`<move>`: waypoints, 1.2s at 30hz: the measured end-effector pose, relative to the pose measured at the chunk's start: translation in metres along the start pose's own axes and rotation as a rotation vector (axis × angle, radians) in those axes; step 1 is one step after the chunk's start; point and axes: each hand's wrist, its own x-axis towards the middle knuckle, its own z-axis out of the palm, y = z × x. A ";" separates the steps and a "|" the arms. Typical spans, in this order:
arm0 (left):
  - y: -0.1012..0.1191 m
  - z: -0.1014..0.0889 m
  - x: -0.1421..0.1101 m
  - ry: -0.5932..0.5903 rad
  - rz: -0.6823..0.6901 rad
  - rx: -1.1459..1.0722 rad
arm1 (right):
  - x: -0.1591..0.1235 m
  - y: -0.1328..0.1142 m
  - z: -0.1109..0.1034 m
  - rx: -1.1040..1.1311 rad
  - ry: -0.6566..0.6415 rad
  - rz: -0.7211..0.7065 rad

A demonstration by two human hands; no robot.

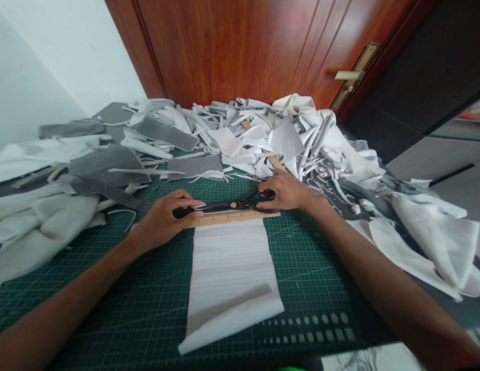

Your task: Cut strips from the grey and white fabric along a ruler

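A strip of white cloth (pixel 232 268) with faint crosswise lines lies on the green cutting mat (pixel 313 268), its near end curled up. Across its far end rests a wooden ruler (pixel 230 217). Black scissors (pixel 234 205) lie along the ruler, blades pointing left. My right hand (pixel 284 190) is closed on the scissors' handles. At the blade end, my left hand (pixel 164 216) pinches a small black object (pixel 182 211), whose kind I cannot make out; its fingers are beside the ruler.
Heaped white and grey cloth scraps (pixel 240 134) fill the back of the table, with a wooden strip (pixel 274 161) among them. More cloth lies at left (pixel 42 221) and right (pixel 433 242). Behind stands a wooden door (pixel 240 51) with a metal handle (pixel 350 76).
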 end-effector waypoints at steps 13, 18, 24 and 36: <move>-0.001 0.001 0.001 0.005 0.004 0.014 | -0.001 -0.002 -0.002 -0.004 0.002 0.000; -0.001 0.002 0.001 0.014 0.006 0.017 | -0.001 0.000 0.001 -0.002 0.022 -0.016; -0.002 0.007 0.002 0.045 0.021 0.018 | -0.004 0.000 -0.001 -0.055 0.040 0.013; -0.001 0.013 0.000 0.113 0.022 0.050 | -0.019 0.027 -0.005 -0.139 0.087 0.135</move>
